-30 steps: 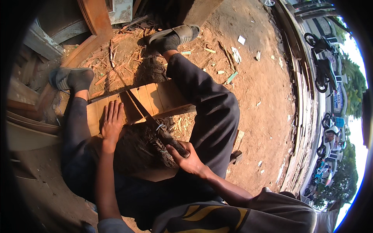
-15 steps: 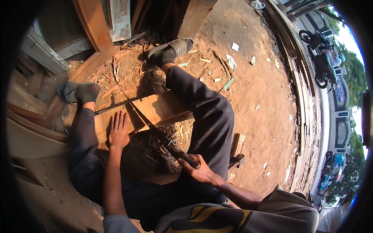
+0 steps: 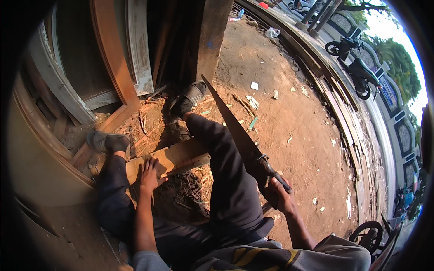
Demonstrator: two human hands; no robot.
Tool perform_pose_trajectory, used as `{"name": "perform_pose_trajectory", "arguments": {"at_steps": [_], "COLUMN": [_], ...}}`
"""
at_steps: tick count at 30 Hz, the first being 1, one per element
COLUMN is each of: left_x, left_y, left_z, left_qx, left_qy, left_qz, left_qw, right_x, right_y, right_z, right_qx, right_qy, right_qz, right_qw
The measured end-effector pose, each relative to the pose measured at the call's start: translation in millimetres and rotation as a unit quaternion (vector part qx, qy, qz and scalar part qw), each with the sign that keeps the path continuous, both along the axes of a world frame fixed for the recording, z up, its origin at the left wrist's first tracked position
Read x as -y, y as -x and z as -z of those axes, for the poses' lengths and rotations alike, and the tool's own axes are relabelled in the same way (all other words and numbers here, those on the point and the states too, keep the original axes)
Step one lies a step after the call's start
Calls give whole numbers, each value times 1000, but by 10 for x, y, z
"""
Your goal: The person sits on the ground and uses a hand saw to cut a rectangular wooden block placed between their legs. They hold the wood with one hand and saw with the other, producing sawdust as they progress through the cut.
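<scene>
My right hand (image 3: 281, 194) grips a handsaw (image 3: 239, 133) by its dark handle. The long blade tapers up and to the left, raised over my right thigh and apart from the wood. A short light-brown plank (image 3: 181, 154) lies across between my legs, its right end under my right leg. Several lines or cuts cross its upper face. On the plank's left part rests my left hand (image 3: 148, 175), palm down with fingers spread. Both feet wear dark sandals (image 3: 195, 93) and socks.
Wooden door frames and panels (image 3: 108, 49) lean at the upper left, beside a thick wooden post (image 3: 212, 38). Wood scraps (image 3: 147, 119) litter the dirt ground (image 3: 298, 149). Stacked long boards (image 3: 337, 106) line the right edge, with a parked motorcycle (image 3: 357, 67) beyond.
The saw has come up off the plank, with my right hand moving right and the blade now pointing up-left. My left hand stays on the plank. The view has shifted.
</scene>
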State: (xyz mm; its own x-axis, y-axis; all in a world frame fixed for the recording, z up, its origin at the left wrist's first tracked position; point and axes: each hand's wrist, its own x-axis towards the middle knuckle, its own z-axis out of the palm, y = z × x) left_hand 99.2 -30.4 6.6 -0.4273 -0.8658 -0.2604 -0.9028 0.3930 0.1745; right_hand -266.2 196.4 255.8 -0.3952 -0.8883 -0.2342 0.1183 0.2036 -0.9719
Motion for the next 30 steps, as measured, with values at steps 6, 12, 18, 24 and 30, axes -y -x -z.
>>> {"name": "perform_pose_trajectory", "arguments": {"at_steps": [6,12,18,24,30], "left_x": [56,366,635,825,651], "left_y": [-126,-221,114,166,35], "left_z": [93,-269,-346,-134,9], "left_qx": [-26,-80,33,92,-33], "left_qy": [-7,-121,-238,-227,-199], "left_qz": [19,-36,-13,48,7], "left_qw": [999,989,971,968,979], "right_x": [-343,-335,-201,-206,-225], "right_y": [142,125,85,236,285], "right_z": [179,253,157,245,314], "right_qx": [-39,-58,-15,-37,-53], "right_qy": [-5,-15,-36,-66,-89], "right_qz": [51,62,75,79,87], "right_qw": [998,996,996,994,991]}}
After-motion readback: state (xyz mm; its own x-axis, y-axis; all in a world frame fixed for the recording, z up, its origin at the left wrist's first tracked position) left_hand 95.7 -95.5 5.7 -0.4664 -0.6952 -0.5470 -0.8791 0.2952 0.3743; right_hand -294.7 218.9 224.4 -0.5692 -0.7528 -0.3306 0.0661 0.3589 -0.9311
